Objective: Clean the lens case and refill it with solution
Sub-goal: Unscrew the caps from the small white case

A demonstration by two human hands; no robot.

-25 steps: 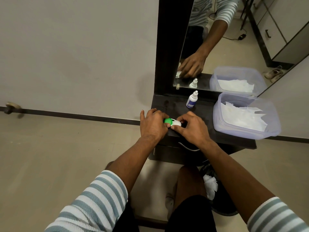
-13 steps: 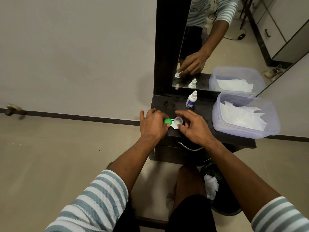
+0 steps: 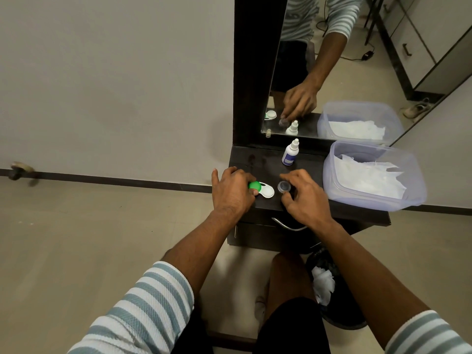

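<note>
- Sitting near the front edge of the dark dresser top, the white lens case has its right well uncovered; the green cap on the left well is on.
- Clear cap is off, just right of the case, on or barely above the surface; hard to tell which.
- Progress, judged: opening half done. Green cap to unscrew, then emptying, wiping and refilling both wells all remain.
- Left hand: palm down, fingers curled over the green-capped end, pinning the case to the top; thumb tip against the case's front edge.
- Right hand: fingers bent, fingertips pinching the clear cap from behind and beside; wrist low over the front edge.
- Solution bottle, white with blue label, stands upright behind the case, nozzle capped, untouched.
- Translucent tub of white tissues sits at the right end of the top, near the right hand.
- Mirror behind; bin with used tissue on the floor below.
</note>
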